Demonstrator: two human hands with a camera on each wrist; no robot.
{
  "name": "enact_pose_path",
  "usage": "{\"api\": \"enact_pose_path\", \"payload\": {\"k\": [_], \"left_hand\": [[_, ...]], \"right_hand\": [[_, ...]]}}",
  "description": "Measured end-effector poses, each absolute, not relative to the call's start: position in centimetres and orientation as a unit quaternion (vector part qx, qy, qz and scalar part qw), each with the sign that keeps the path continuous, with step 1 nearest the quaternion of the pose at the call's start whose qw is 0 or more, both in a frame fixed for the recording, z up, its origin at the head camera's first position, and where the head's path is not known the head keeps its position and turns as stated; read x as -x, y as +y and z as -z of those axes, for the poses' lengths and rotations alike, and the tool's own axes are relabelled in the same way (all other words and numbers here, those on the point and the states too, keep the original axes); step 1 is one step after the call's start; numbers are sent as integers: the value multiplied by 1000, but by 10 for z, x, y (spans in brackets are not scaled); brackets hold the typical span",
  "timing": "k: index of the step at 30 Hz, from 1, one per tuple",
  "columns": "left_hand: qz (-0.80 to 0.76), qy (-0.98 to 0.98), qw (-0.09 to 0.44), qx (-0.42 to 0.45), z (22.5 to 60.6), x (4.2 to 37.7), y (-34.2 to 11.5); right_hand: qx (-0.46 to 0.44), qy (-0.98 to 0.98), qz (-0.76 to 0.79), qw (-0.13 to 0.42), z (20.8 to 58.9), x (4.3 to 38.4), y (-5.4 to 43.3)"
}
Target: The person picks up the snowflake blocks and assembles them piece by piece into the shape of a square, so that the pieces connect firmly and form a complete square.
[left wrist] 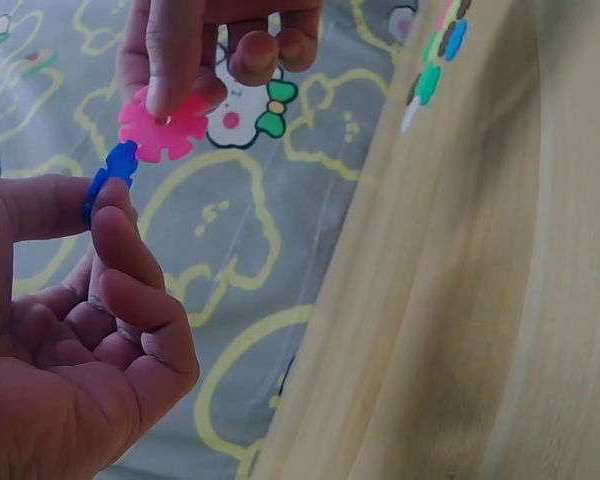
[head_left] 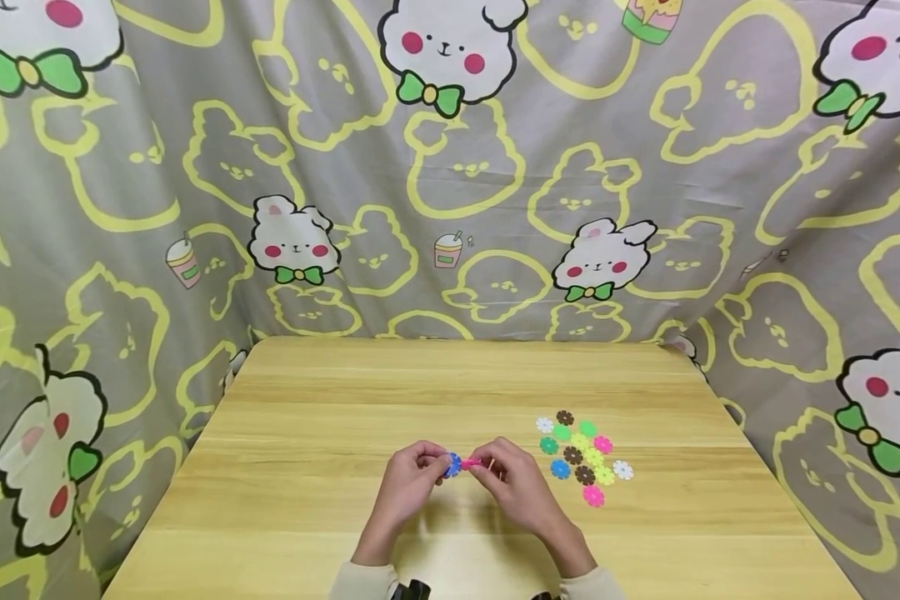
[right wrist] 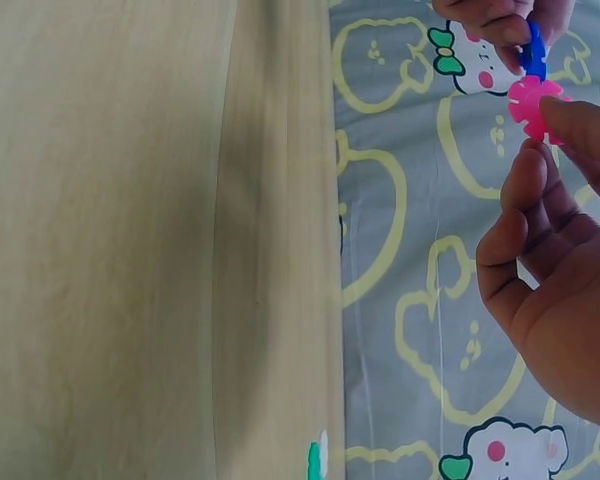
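Observation:
My left hand (head_left: 407, 482) pinches a blue notched disc (head_left: 453, 465) between thumb and fingertips. Opposite it, my right hand (head_left: 516, 485) pinches a pink notched disc (head_left: 470, 463). The two discs meet edge to edge over the table, set at an angle to each other. In the left wrist view the pink disc (left wrist: 170, 132) faces the camera, while the blue plastic (left wrist: 120, 163) is turned nearly edge-on; whether that is one blue piece or two, I cannot tell. Fingers cover part of both. The right wrist view also has the pink disc (right wrist: 527, 98) touching the blue one (right wrist: 535, 55).
Right of my hands, loose notched discs lie in a cluster on the wooden table (head_left: 307, 467): a light-blue disc (head_left: 561, 469), a pink one (head_left: 594, 496), a white one (head_left: 623, 470), and several brown, green and yellow ones. A patterned curtain (head_left: 495, 183) surrounds the table's back and sides.

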State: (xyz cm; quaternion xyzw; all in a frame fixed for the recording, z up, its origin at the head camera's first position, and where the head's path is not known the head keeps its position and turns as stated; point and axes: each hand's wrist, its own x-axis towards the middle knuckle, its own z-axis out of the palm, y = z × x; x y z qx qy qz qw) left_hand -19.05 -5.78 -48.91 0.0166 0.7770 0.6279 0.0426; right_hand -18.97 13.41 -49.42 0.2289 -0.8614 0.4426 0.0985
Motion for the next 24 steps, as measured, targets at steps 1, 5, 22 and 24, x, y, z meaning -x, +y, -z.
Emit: {"api": "enact_pose_path", "payload": {"k": [1,5,22,24], "left_hand": [[-626,778,43,-17,489,190,-58],[-624,780,44,-17,489,189,-59],[-614,788,43,-34,488,187,-58],[-611,789,44,-37,489,187,-57]], "right_hand": [[-231,-862,-439,102,494,190,134],[-241,-863,-428,121,494,190,132],[-291,-845,-395,212,501,190,129],[-298,-841,-392,225,503,190,128]]}}
